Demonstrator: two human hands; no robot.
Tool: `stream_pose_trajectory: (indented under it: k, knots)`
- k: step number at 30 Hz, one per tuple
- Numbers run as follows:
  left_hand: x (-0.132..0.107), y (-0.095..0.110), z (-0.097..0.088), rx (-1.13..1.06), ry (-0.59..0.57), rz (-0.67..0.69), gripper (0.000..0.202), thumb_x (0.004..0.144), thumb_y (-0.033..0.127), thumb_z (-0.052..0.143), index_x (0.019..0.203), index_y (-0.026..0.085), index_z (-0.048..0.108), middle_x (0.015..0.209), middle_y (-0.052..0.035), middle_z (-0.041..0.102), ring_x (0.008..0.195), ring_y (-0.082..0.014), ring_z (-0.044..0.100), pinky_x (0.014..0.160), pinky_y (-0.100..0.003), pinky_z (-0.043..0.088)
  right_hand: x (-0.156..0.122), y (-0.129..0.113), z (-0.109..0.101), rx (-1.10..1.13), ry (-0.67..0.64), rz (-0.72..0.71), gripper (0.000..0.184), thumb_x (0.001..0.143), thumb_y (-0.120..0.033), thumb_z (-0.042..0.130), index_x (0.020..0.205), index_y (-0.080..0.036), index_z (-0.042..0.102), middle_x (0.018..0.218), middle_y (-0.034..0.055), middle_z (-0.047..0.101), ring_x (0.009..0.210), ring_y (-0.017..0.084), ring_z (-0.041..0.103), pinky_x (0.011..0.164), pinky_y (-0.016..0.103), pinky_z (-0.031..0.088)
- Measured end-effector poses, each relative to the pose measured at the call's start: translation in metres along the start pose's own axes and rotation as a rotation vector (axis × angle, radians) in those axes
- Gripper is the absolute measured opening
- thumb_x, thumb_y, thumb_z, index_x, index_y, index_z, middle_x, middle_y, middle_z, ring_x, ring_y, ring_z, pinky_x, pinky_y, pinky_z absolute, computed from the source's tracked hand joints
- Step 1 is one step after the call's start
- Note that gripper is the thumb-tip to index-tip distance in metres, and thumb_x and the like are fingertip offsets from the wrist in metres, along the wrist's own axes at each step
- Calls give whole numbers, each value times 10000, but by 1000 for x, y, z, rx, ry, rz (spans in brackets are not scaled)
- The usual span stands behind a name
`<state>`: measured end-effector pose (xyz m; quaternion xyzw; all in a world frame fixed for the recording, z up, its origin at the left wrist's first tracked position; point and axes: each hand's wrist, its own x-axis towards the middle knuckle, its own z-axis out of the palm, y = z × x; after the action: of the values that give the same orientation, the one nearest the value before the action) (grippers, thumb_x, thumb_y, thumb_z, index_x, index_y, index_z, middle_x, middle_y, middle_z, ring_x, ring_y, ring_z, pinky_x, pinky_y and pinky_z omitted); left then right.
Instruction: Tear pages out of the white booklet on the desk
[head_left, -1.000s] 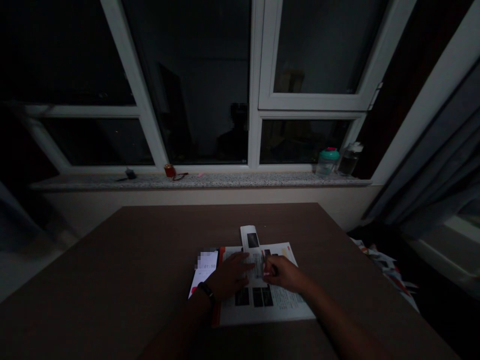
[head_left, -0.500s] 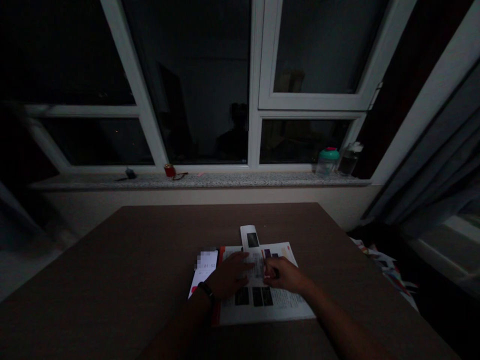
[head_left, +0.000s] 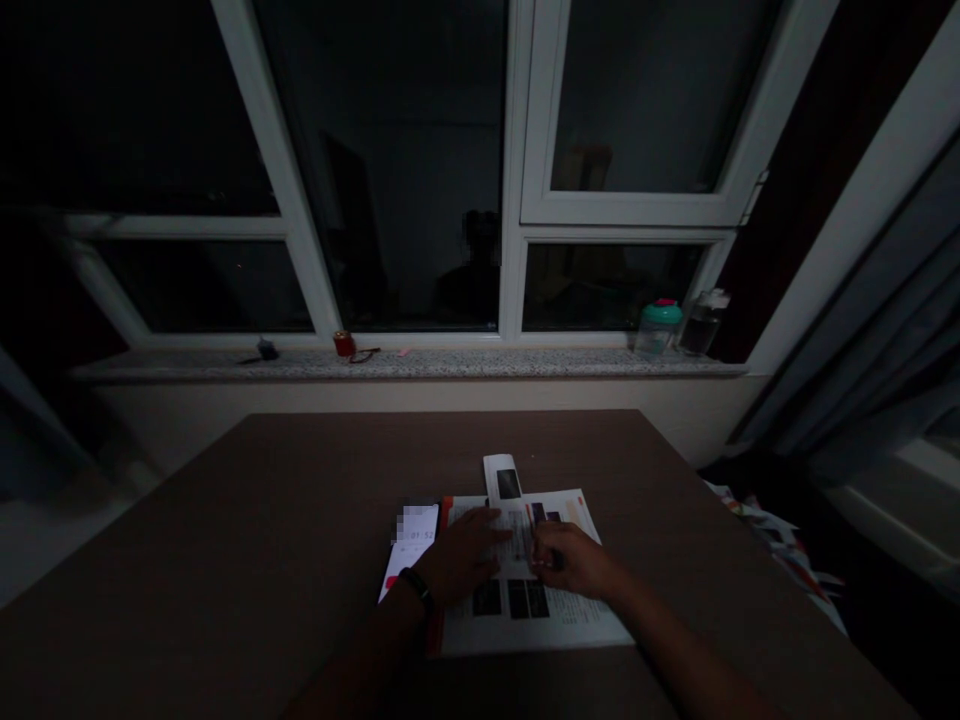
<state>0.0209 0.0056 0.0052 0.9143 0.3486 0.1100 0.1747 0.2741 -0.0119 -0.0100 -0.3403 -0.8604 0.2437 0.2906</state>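
The left hand (head_left: 459, 556), a dark wristband (head_left: 415, 586) at its wrist, lies flat on an open printed booklet (head_left: 540, 628), its grip spread and holding nothing. The right hand (head_left: 571, 562) rests on the same pages, its grip curled around something small and dark (head_left: 557, 560); whether it has hold of it cannot be told. A lit smartphone (head_left: 411, 548) lies against the booklet's left edge, and a white paper slip (head_left: 504, 478) juts past its far edge. All of this sits on the table (head_left: 352, 470). Beyond, a speckled stone windowsill (head_left: 480, 364) carries a green-lidded jar (head_left: 656, 328) and a clear bottle (head_left: 700, 322).
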Motion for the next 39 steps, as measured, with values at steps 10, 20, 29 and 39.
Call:
stream_pose_trajectory:
  k: [10, 20, 29, 39]
  knots:
    - [0, 2, -1, -11, 2, -23, 501, 837, 205, 609, 1321, 291, 516, 1483, -32, 364, 1364, -252, 303, 1106, -431, 295, 4, -1, 1, -8, 40, 50, 150, 723, -72, 587, 710, -197, 504, 745, -13, 565, 668, 126, 535, 598, 208, 388]
    - [2, 15, -3, 111, 29, -20, 520, 786, 156, 587, 1288, 280, 528, 1463, -43, 371, 1359, -283, 282, 1100, -468, 290, 5, -4, -1, -27, 4, 186, 144, 715, -98, 618, 757, -198, 523, 732, -28, 567, 678, 127, 542, 602, 201, 376]
    - [15, 41, -17, 228, -63, -1, 371, 751, 107, 542, 1102, 221, 583, 1107, -60, 573, 1046, -252, 514, 909, -400, 434, 6, -5, -5, -29, -15, 215, 160, 719, -116, 632, 742, -198, 496, 717, -37, 550, 671, 121, 517, 591, 194, 352]
    - [6, 46, -19, 192, -34, 10, 518, 782, 97, 527, 1247, 323, 539, 1128, -54, 531, 1092, -270, 474, 924, -419, 429, 2, -1, 8, 72, 106, 238, 159, 729, -97, 613, 759, -207, 502, 682, -42, 522, 622, 119, 497, 553, 198, 353]
